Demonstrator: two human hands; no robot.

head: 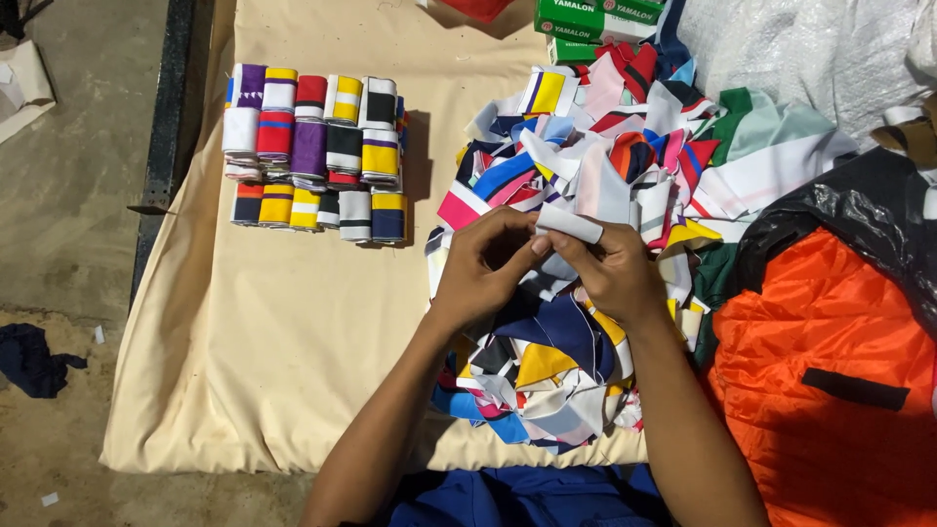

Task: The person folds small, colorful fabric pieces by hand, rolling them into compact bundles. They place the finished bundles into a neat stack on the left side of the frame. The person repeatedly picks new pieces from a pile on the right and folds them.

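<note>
Both hands, left hand (485, 265) and right hand (613, 268), pinch one white fabric strip (569, 223) above the loose scrap heap (586, 176) on the beige-covered table (303, 332). Strip looks light, limp, not fragile, probably best gripped at its folded edge with fingertips. Folded bundles (317, 156) sit well apart to the left.

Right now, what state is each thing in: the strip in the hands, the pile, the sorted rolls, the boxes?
White strip: pinched by both hands, part folded.
Left hand: closed on the strip.
Right hand: closed on the strip.
Loose pile of striped pieces: jumbled, unsorted.
Folded bundles: stacked in neat rows.
Green boxes: stacked, closed.
Cream cloth: spread flat.
</note>
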